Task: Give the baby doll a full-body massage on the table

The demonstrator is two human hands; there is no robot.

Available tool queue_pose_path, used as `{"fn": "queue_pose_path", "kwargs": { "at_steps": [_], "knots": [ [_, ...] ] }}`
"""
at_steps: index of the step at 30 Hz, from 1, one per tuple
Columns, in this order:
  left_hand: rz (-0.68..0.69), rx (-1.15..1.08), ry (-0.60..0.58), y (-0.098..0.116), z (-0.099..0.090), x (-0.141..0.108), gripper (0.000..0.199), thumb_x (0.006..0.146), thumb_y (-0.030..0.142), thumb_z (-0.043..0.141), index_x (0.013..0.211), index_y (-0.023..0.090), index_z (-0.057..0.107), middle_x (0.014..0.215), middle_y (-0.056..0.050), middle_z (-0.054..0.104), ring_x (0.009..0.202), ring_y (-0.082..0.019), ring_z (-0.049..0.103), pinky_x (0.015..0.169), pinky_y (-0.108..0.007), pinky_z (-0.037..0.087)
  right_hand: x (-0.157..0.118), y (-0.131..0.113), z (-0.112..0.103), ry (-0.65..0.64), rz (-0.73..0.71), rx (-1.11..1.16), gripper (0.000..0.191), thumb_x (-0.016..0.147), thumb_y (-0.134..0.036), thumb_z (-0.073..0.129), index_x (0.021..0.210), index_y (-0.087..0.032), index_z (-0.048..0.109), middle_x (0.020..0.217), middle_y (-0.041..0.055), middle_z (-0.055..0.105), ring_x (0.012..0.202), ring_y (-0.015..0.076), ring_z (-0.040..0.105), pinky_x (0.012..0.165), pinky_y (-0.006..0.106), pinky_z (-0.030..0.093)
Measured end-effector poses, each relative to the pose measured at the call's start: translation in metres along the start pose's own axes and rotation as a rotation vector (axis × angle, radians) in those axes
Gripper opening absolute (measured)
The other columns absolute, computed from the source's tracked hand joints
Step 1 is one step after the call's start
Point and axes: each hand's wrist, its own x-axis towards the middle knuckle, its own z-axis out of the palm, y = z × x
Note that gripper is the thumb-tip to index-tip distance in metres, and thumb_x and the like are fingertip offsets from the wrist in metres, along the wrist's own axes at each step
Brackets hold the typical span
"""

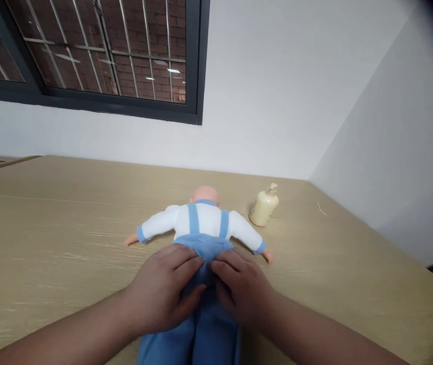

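A doll in a white top and blue overalls lies on the wooden table, its head toward the wall and its arms spread to both sides. The overall straps cross its upper body, and its face is not visible. My left hand presses on the left side of the blue cloth at the doll's waist, fingers bent around the fabric. On the right side, my right hand has its fingers curled on the same cloth, near my left fingertips. Both hands appear closed on the fabric.
A cream pump bottle stands on the table, beyond the doll's right-side arm. A thin pale strand lies farther right. Behind the table are a white wall and a barred window.
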Motion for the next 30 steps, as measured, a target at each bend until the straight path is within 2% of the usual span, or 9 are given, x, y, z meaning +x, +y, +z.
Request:
{"fn": "queue_pose_path", "kwargs": {
  "at_steps": [6,9,13,17,21,24,27,30],
  "knots": [
    [-0.122,0.008,-0.167,-0.007,0.012,0.003,0.019,0.088,0.029,0.059,0.100,0.020,0.070,0.092,-0.008,0.070,0.085,-0.026,0.064,0.073,-0.040,0.051,0.007,0.002,-0.002,-0.118,0.054,0.031,0.018,0.095,-0.027,0.051,0.103,-0.022,0.066,0.096,0.0069,0.068,0.089,0.0245,0.060,0.080,0.041,0.050],
    [-0.141,-0.039,-0.182,-0.012,0.012,0.005,0.017,0.090,0.030,0.058,0.097,0.021,0.070,0.088,-0.007,0.068,0.084,-0.026,0.064,0.071,-0.039,0.049,0.008,0.004,-0.001,-0.123,0.062,0.031,0.019,0.097,-0.027,0.049,0.102,-0.023,0.067,0.095,0.0065,0.069,0.088,0.0241,0.061,0.080,0.041,0.050],
    [-0.073,-0.069,-0.106,-0.015,0.009,0.005,0.017,0.092,0.024,0.056,0.099,0.021,0.071,0.085,-0.006,0.067,0.081,-0.023,0.062,0.070,-0.036,0.046,0.005,0.008,0.002,-0.051,0.007,0.064,0.020,0.096,-0.024,0.051,0.108,-0.022,0.066,0.102,0.0069,0.069,0.093,0.0233,0.061,0.085,0.041,0.050],
    [0.014,-0.068,0.027,-0.017,0.002,0.006,0.017,0.092,0.019,0.058,0.102,0.019,0.072,0.085,-0.006,0.067,0.077,-0.021,0.060,0.069,-0.034,0.045,0.002,0.012,0.002,0.046,-0.066,0.056,0.022,0.093,-0.024,0.056,0.113,-0.022,0.065,0.105,0.0073,0.069,0.095,0.0228,0.061,0.087,0.040,0.051],
    [0.059,0.010,0.148,-0.017,-0.001,0.005,0.026,0.089,0.019,0.063,0.114,0.016,0.068,0.106,-0.012,0.069,0.094,-0.026,0.063,0.085,-0.040,0.049,0.003,0.014,-0.002,0.131,-0.093,-0.020,0.035,0.091,-0.027,0.060,0.126,-0.021,0.061,0.121,0.0101,0.066,0.108,0.0259,0.060,0.101,0.047,0.045],
    [0.035,0.063,0.072,-0.017,0.001,0.006,0.029,0.091,0.023,0.060,0.117,0.015,0.067,0.110,-0.014,0.069,0.099,-0.029,0.064,0.088,-0.043,0.050,0.005,0.014,-0.002,0.103,-0.075,-0.037,0.044,0.092,-0.031,0.060,0.133,-0.018,0.057,0.130,0.0117,0.063,0.116,0.0276,0.057,0.107,0.049,0.041],
    [-0.040,0.041,-0.061,-0.018,0.005,0.009,0.027,0.094,0.027,0.056,0.116,0.016,0.068,0.108,-0.012,0.070,0.095,-0.029,0.065,0.083,-0.043,0.052,0.006,0.014,0.002,0.021,-0.033,-0.005,0.044,0.093,-0.035,0.059,0.133,-0.017,0.057,0.130,0.0113,0.064,0.116,0.0268,0.058,0.105,0.045,0.044],
    [-0.080,-0.041,-0.132,-0.020,0.006,0.010,0.026,0.095,0.029,0.053,0.114,0.019,0.068,0.107,-0.010,0.070,0.095,-0.027,0.065,0.083,-0.042,0.052,0.007,0.015,0.006,-0.011,0.008,-0.010,0.042,0.092,-0.040,0.060,0.128,-0.017,0.061,0.125,0.0112,0.066,0.110,0.0279,0.059,0.100,0.046,0.046]
  ]
}}
